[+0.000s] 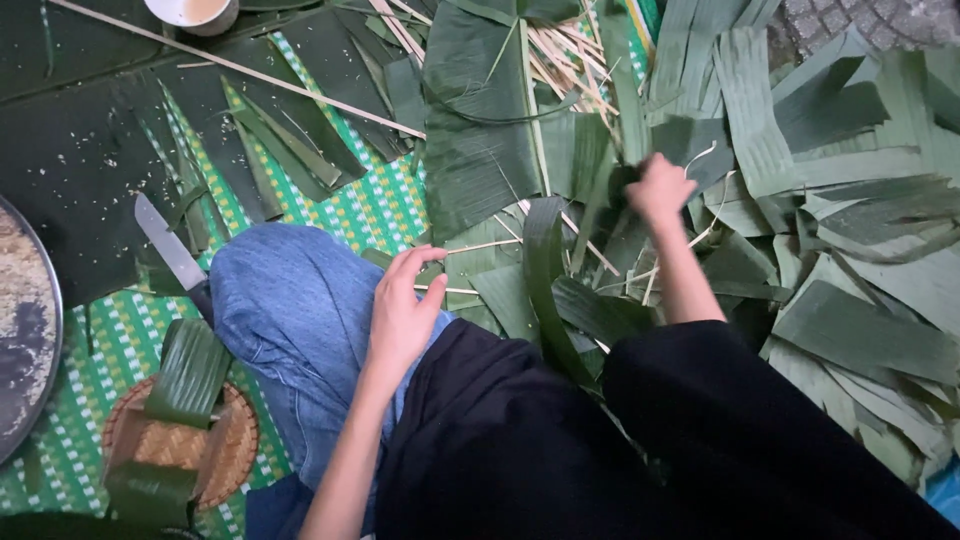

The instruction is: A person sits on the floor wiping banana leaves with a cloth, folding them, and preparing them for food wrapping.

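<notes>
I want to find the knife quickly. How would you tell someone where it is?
Start at the blue denim knee in the middle. Just to its left, on the green woven mat, lies the knife. It is the only shiny grey metal blade among all the green leaves.

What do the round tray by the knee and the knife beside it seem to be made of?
The round tray looks like woven bamboo or rattan: tan, matte, with a visible basket weave. The knife seems to have a dull grey metal blade; its dark handle is mostly hidden, so its material is unclear.
</notes>
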